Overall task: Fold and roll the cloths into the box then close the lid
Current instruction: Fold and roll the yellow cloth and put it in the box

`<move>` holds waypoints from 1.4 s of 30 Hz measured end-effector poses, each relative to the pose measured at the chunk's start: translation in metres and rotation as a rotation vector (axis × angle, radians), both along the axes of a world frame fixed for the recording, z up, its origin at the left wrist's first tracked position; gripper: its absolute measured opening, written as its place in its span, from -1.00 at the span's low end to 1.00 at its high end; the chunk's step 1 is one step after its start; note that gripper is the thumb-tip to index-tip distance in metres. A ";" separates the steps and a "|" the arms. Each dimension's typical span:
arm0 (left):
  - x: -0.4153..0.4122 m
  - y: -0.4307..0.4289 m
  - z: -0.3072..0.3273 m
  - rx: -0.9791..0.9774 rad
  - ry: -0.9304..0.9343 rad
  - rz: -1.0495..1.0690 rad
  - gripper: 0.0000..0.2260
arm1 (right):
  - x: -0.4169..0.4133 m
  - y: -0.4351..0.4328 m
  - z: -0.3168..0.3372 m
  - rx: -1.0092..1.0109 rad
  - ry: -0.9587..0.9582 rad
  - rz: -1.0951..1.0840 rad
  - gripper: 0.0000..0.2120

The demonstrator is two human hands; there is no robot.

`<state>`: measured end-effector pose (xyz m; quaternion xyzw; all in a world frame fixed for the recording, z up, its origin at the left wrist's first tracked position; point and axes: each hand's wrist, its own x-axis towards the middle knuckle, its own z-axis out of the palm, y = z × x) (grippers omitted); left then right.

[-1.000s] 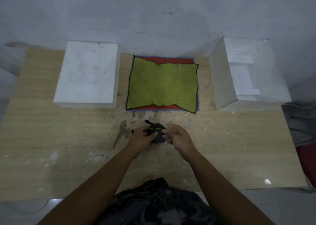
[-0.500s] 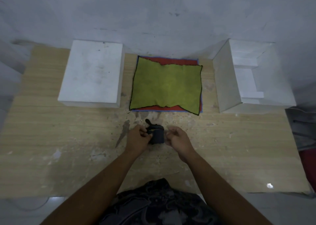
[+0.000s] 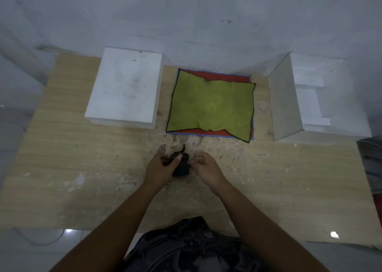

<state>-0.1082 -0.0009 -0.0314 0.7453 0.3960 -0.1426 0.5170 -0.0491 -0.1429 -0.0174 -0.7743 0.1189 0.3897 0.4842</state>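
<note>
A small dark cloth (image 3: 182, 167), rolled into a tight bundle, sits on the wooden table between my hands. My left hand (image 3: 160, 168) grips its left end, with a loose corner sticking up past my fingers. My right hand (image 3: 206, 169) pinches the bundle's right side with curled fingertips. Behind it lies a yellow-green cloth (image 3: 210, 106), spread flat on top of a red cloth (image 3: 221, 76). An open white box (image 3: 285, 106) stands at the right. Its white lid (image 3: 126, 87) lies flat at the left.
The table's (image 3: 82, 168) worn surface extends to both sides of my hands. A white wall runs right behind the boxes. Dark fabric hangs off the right table edge (image 3: 372, 160). My patterned clothing shows at the bottom.
My hands have kept rolling the dark cloth in place; the bundle looks tighter and more upright. My right fingers moved from over it to its right side.
</note>
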 end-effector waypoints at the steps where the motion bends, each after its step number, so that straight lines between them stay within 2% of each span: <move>1: -0.003 0.003 -0.001 0.039 0.007 0.012 -0.51 | -0.001 0.002 -0.003 -0.054 -0.030 0.017 -0.62; 3: -0.007 0.010 -0.003 0.075 0.012 0.014 -0.60 | -0.005 0.007 -0.007 -0.101 -0.032 0.062 -0.57; 6: -0.012 0.021 -0.010 -0.020 0.013 0.009 -0.62 | -0.011 0.017 -0.007 -0.058 0.025 0.114 -0.47; 9: -0.013 0.019 -0.008 -0.159 0.005 0.061 -0.70 | -0.015 0.024 -0.008 -0.021 0.006 0.158 -0.50; 12: -0.012 0.015 -0.001 -0.383 -0.068 0.163 -0.80 | -0.017 0.021 -0.008 0.041 0.012 0.088 -0.51; 16: -0.008 0.004 0.015 -0.566 -0.158 0.203 -0.70 | -0.010 0.004 0.001 0.186 -0.009 -0.009 -0.62; 18: 0.000 -0.003 0.025 -0.575 -0.180 0.145 -0.68 | -0.004 -0.009 0.012 0.250 -0.019 -0.048 -0.65; 21: 0.016 -0.012 0.037 -0.537 -0.231 0.025 -0.67 | 0.007 -0.028 0.028 0.243 -0.079 -0.076 -0.65; 25: 0.042 -0.038 0.060 -0.450 -0.301 -0.201 -0.46 | 0.028 -0.070 0.047 0.260 -0.070 -0.129 -0.51; 27: 0.055 -0.052 0.072 -0.420 -0.298 -0.335 -0.51 | 0.037 -0.090 0.058 0.287 -0.081 -0.116 -0.54; 29: 0.072 -0.076 0.087 -0.414 -0.310 -0.394 -0.69 | 0.049 -0.117 0.070 0.338 -0.134 -0.155 -0.62; 32: 0.092 -0.100 0.098 -0.412 -0.342 -0.368 -0.81 | 0.060 -0.139 0.083 0.503 -0.170 -0.326 -0.65; 34: 0.108 -0.125 0.104 -0.434 -0.393 -0.283 -0.81 | 0.070 -0.156 0.090 0.618 -0.155 -0.441 -0.50; 36: 0.128 -0.152 0.110 -0.434 -0.443 -0.200 -0.71 | 0.084 -0.176 0.097 0.665 -0.177 -0.521 -0.32; 38: 0.146 -0.177 0.116 -0.430 -0.480 -0.170 -0.66 | 0.099 -0.192 0.103 0.682 -0.232 -0.563 -0.23; 40: 0.168 -0.206 0.120 -0.446 -0.505 -0.155 -0.68 | 0.117 -0.210 0.108 0.719 -0.279 -0.596 -0.24; 42: 0.189 -0.231 0.122 -0.478 -0.525 -0.127 -0.69 | 0.135 -0.226 0.112 0.738 -0.326 -0.601 -0.33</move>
